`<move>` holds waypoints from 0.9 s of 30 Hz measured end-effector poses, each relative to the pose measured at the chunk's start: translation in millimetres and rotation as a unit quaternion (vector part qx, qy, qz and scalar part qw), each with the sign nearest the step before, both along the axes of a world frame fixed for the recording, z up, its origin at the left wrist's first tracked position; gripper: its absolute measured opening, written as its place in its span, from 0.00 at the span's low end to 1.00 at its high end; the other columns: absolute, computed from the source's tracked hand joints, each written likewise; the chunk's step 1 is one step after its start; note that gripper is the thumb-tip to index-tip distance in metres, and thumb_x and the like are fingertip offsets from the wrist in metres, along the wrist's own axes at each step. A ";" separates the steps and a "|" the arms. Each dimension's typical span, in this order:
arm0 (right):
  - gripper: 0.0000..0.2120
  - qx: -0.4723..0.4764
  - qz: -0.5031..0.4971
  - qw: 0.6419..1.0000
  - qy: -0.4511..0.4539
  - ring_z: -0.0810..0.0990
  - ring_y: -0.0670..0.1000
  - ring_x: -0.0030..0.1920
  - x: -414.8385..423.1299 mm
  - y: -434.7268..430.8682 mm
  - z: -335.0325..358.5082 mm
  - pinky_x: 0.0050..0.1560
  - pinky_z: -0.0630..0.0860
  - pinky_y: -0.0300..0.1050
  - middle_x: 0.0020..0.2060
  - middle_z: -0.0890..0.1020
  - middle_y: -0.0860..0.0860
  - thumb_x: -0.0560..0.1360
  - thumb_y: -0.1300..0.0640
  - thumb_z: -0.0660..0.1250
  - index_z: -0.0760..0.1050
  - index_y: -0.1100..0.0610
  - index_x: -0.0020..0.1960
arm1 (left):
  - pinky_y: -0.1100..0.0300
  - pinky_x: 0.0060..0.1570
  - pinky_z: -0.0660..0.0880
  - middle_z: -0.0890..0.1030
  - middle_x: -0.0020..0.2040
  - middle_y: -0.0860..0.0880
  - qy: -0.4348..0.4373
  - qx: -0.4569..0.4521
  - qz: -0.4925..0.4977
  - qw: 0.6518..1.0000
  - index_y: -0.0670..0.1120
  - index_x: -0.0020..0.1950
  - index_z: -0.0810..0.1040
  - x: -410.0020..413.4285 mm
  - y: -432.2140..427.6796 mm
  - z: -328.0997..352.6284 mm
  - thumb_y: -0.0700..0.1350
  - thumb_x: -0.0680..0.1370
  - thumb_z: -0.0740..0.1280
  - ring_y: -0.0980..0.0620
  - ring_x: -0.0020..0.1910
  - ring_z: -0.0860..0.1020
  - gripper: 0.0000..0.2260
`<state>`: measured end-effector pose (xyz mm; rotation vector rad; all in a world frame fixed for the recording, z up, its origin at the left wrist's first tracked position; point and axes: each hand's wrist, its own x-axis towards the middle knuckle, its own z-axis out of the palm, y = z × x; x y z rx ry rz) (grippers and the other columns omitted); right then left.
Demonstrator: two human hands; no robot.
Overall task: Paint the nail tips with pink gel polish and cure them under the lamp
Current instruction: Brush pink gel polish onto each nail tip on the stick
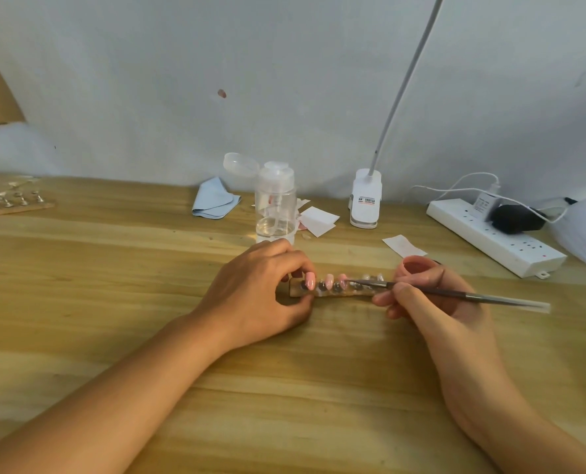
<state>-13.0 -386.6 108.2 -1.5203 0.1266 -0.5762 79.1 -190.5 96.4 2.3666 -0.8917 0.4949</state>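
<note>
A narrow holder strip [348,295] lies on the wooden table with several nail tips standing on it. The three tips at its left end are pink [329,280]; those to the right look clear [366,279]. My left hand [262,292] pinches the strip's left end between thumb and fingers. My right hand [431,299] grips a thin brush [455,294], whose tip touches the third pink nail tip. An open pink gel pot [416,265] stands just behind my right hand. The curing lamp [365,200], white with a long gooseneck, is clipped at the table's back edge.
A clear pump bottle [274,203] with its lid flipped open stands behind my left hand. A folded blue cloth [213,199] and white wipes [318,220] lie near it. A white power strip [493,236] runs along the right. More nail tips on a board [9,200] sit far left.
</note>
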 end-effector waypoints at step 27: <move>0.05 -0.008 0.009 1.000 0.009 0.82 0.44 0.34 -3.5 0.6 1.6 0.37 0.75 0.32 0.55 0.76 0.67 0.73 0.73 0.65 0.70 0.68 0.41 | 0.57 0.42 0.75 0.76 0.44 0.58 0.002 -0.001 -0.002 1.000 0.59 0.44 0.75 -1.0 0.2 0.9 0.54 0.70 0.69 0.59 0.45 0.74 0.05</move>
